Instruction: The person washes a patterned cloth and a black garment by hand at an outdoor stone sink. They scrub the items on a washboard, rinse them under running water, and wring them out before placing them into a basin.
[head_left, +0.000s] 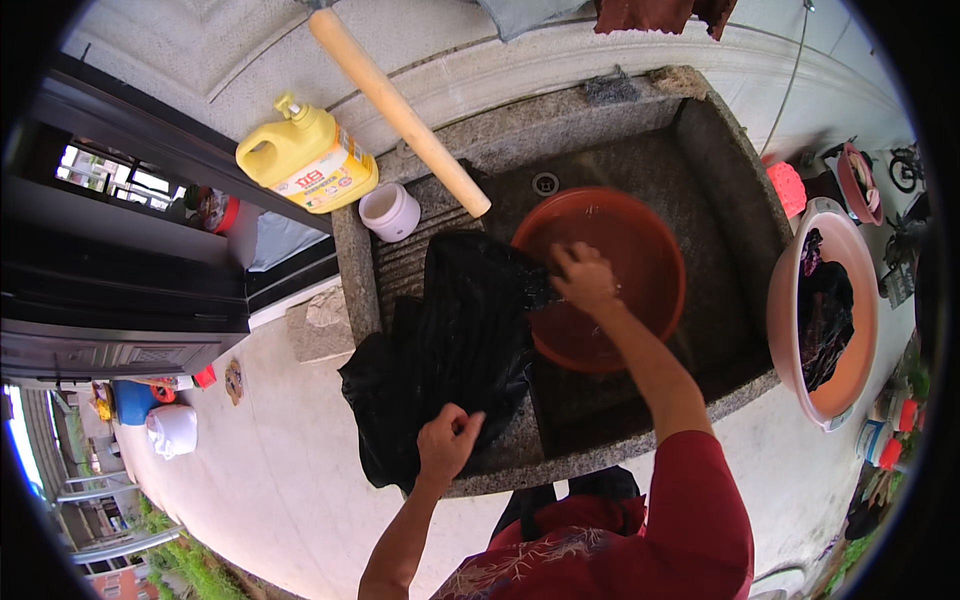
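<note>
A wet black garment (465, 330) lies over the ridged washboard part of a stone sink (510, 131), its lower left part hanging over the edge. My left hand (448, 442) is at the garment's near edge, fingers curled with the thumb near them; whether cloth is pinched between them cannot be made out. Over the left side of a red plastic basin (679, 300) holding water, my right hand (585, 277) is spread, slightly blurred, beside the garment's right edge. Nothing shows in its fingers.
A yellow pump jug of detergent (307, 161), a white plastic jar (390, 212) and a wooden rod (405, 112) are at the sink's back left. Near the drain (545, 184) sits the basin. A pink tub (784, 315) with dark clothes stands on the right.
</note>
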